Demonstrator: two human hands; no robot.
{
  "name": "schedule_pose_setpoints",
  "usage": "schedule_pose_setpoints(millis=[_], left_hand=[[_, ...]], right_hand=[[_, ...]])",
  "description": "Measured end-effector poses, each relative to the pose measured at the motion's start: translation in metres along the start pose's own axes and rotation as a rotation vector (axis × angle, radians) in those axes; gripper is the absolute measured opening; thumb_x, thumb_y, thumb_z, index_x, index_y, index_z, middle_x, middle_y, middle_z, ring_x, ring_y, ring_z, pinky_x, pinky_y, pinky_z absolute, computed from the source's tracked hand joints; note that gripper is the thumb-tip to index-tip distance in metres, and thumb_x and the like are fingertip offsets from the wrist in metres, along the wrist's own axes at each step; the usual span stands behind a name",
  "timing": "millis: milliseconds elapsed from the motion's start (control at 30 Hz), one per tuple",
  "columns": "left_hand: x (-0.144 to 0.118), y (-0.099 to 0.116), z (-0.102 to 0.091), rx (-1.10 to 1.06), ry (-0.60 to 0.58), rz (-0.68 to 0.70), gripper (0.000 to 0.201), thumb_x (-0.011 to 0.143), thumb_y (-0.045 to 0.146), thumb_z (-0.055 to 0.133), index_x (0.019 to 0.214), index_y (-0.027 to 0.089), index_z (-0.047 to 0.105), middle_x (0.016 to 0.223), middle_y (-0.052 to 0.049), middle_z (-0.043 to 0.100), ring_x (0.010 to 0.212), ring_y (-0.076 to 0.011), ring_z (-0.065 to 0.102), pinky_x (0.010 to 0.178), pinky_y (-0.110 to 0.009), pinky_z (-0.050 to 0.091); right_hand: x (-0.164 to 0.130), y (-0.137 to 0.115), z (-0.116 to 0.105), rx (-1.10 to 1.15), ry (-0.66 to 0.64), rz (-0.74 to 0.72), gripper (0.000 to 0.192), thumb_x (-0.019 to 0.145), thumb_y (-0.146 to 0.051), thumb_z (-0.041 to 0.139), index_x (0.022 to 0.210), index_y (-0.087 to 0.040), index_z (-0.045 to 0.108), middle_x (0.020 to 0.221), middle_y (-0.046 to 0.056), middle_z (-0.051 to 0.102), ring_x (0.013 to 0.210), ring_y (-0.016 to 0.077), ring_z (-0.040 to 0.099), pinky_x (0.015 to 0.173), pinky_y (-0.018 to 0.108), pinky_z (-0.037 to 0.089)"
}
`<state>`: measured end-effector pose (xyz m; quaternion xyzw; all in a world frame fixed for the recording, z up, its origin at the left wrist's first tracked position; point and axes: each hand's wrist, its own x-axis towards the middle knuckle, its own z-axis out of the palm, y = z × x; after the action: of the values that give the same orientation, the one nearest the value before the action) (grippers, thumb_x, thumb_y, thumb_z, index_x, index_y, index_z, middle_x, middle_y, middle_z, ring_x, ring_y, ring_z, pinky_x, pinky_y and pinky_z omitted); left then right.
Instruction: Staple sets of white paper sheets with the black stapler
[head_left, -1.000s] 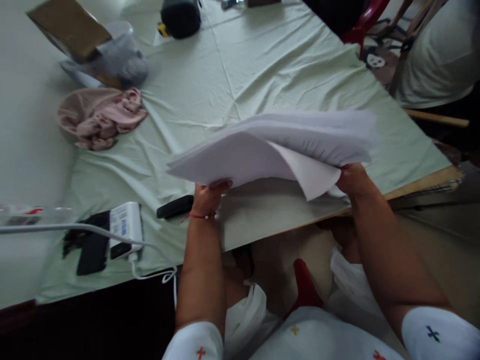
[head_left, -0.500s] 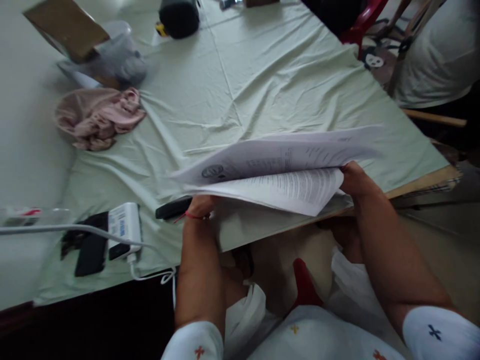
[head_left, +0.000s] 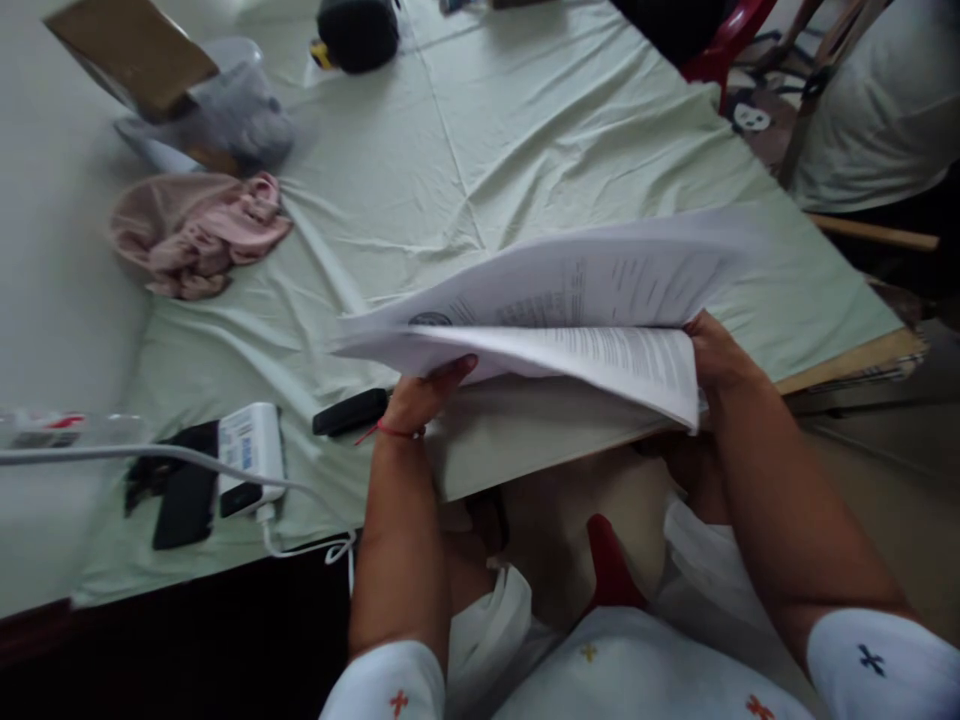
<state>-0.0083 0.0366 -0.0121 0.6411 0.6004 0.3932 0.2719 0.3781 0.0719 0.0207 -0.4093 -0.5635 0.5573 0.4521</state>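
Printed paper sheets (head_left: 600,270) are held between my two hands above the table's near edge, spread apart along a fold. A round emblem shows partly on the far page; rows of text run across the near one. My left hand (head_left: 429,392), with a red string at the wrist, grips the sheets at their lower left, thumb lying on top. At the right end, my right hand (head_left: 712,350) is closed on the edge of the sheets, its fingers partly hidden. A black oblong case (head_left: 350,411) lies just left of my left wrist.
A pale green cloth (head_left: 375,200) covers the table. On the left are a white power adapter (head_left: 253,450) with a cable, a dark phone (head_left: 184,510) and a crumpled pink cloth (head_left: 210,235). Farther back stand a cardboard box (head_left: 135,55) and a black pouch (head_left: 358,35). Another person's shirt (head_left: 877,120) shows at right.
The far pages have risen and opened wider. My left thumb has come into view on top of the sheets, and the near page's loose corner has swung right.
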Motion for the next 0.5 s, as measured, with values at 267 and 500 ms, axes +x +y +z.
schedule_pose_setpoints(millis=[267, 500], left_hand=[[0.0, 0.028, 0.007, -0.141, 0.074, -0.079, 0.05, 0.076, 0.055, 0.085, 0.112, 0.023, 0.074, 0.103, -0.009, 0.08, 0.108, -0.0299, 0.073, 0.115, -0.048, 0.052], [-0.003, 0.032, 0.007, -0.185, 0.092, -0.095, 0.057, 0.073, 0.056, 0.088, 0.115, 0.022, 0.072, 0.102, -0.009, 0.078, 0.112, -0.0297, 0.071, 0.112, -0.046, 0.054]], right_hand=[[0.009, 0.004, 0.002, 0.015, 0.382, 0.012, 0.038, 0.081, -0.067, 0.082, 0.08, -0.03, 0.077, 0.089, 0.004, 0.08, 0.101, 0.0293, 0.079, 0.088, 0.044, 0.066], [0.004, -0.001, 0.002, 0.019, 0.3, 0.011, 0.037, 0.065, -0.045, 0.098, 0.093, -0.031, 0.08, 0.105, 0.002, 0.083, 0.107, 0.0308, 0.078, 0.094, 0.049, 0.065]])
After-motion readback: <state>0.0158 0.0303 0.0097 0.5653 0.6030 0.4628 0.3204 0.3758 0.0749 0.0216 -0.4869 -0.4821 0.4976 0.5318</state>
